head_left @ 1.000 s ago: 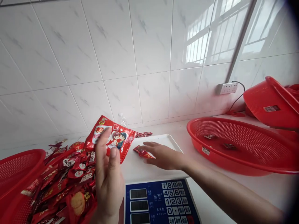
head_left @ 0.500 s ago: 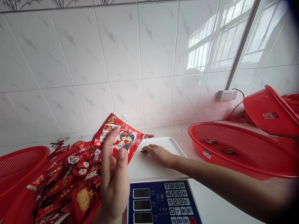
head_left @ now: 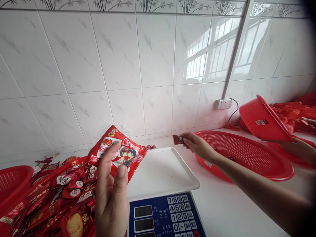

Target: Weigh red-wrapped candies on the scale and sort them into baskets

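My left hand (head_left: 112,194) is closed on a red snack packet (head_left: 128,154) printed with a cartoon couple. It is held up in front of the near-left part of a white scale tray (head_left: 158,171). My right hand (head_left: 195,142) pinches a small dark-red wrapped candy (head_left: 178,139) between the fingertips. That hand is in the air beyond the tray's right edge, beside a large red perforated basket (head_left: 247,144). Below the tray is the scale's blue keypad panel (head_left: 161,214).
At the left, a heap of red-wrapped snacks (head_left: 66,194) lies beside another red basket (head_left: 14,177). A co-worker's hand (head_left: 296,149) supports a tilted red basket (head_left: 261,115) at the far right, near red plastic bags (head_left: 288,113). A power strip (head_left: 223,104) is fixed to the tiled wall.
My right hand has lifted the small candy off the scale tray and moved right. My left hand still holds the packet. The view has shifted right, and a co-worker's hands have come into sight.
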`<state>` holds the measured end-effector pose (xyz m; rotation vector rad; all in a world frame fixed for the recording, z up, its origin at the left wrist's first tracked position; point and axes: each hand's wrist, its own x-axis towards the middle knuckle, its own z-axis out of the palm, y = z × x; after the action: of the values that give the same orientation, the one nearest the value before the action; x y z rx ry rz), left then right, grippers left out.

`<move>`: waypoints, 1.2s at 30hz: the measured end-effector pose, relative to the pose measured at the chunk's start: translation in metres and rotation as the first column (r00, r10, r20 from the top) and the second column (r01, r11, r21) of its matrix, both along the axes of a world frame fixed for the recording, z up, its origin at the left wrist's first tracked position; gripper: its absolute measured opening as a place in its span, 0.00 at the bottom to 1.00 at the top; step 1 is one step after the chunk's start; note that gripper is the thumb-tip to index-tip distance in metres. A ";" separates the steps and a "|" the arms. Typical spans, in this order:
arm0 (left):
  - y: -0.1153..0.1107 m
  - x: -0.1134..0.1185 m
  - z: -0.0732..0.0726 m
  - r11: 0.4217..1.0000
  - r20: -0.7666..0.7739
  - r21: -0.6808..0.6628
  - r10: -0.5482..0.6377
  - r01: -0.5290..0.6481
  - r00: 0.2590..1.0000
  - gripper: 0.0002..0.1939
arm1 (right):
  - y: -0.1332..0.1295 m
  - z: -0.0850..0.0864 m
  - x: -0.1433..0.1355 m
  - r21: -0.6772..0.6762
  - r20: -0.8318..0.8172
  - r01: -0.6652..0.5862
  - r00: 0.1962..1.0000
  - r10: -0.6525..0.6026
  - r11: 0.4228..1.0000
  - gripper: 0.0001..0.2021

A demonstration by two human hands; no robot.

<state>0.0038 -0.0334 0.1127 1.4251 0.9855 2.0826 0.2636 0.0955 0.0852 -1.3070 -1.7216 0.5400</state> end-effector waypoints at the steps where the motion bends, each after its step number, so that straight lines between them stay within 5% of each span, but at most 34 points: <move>1: 0.000 0.000 0.000 1.000 -0.002 -0.010 0.000 0.000 1.000 0.20 | -0.001 0.001 0.014 0.023 0.014 0.060 0.998 -0.061 0.998 0.13; 6: 0.001 0.000 -0.002 0.996 -0.002 -0.069 -0.064 0.064 0.998 0.19 | 0.002 -0.007 0.075 0.096 0.239 0.397 0.881 -0.408 0.913 0.15; 11: 0.001 0.000 -0.003 0.994 -0.029 -0.069 -0.091 0.089 0.995 0.20 | 0.010 -0.020 0.115 0.047 0.352 0.516 0.792 -0.498 0.855 0.21; 15: 0.000 0.002 -0.003 0.998 -0.111 -0.049 -0.044 0.039 0.993 0.19 | 0.007 -0.024 0.118 0.085 0.409 0.543 0.746 -0.526 0.836 0.27; 19: 0.001 0.006 -0.005 0.996 -0.221 -0.068 -0.077 0.063 0.972 0.16 | -0.012 -0.030 0.075 0.129 0.378 0.367 0.841 -0.388 0.921 0.24; 21: 0.004 0.007 -0.007 0.991 -0.292 -0.083 -0.126 0.106 0.948 0.15 | -0.028 -0.036 0.037 0.128 0.161 0.297 0.935 -0.315 0.946 0.22; 23: 0.007 0.009 -0.011 0.987 -0.345 -0.081 -0.160 0.140 0.925 0.16 | -0.048 -0.040 -0.004 0.094 -0.034 0.073 0.997 -0.070 0.993 0.23; 26: 0.010 0.015 -0.016 0.968 -0.372 -0.110 -0.251 0.227 0.893 0.23 | -0.075 -0.042 -0.053 0.107 -0.186 -0.200 0.958 0.218 0.974 0.20; 29: 0.010 0.023 -0.021 0.919 -0.340 -0.218 -0.388 0.329 0.857 0.30 | -0.091 -0.041 -0.076 0.106 -0.245 -0.432 0.861 0.445 0.896 0.18; 36: 0.028 0.039 -0.036 0.892 -0.212 -0.297 -0.409 0.340 0.888 0.33 | -0.094 -0.050 -0.067 0.088 -0.263 -0.369 0.887 0.379 0.925 0.18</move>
<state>0.0427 -0.0051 0.0766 1.6386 0.9408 1.4550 0.1969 0.0014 0.0350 -0.8243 -1.7410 0.8663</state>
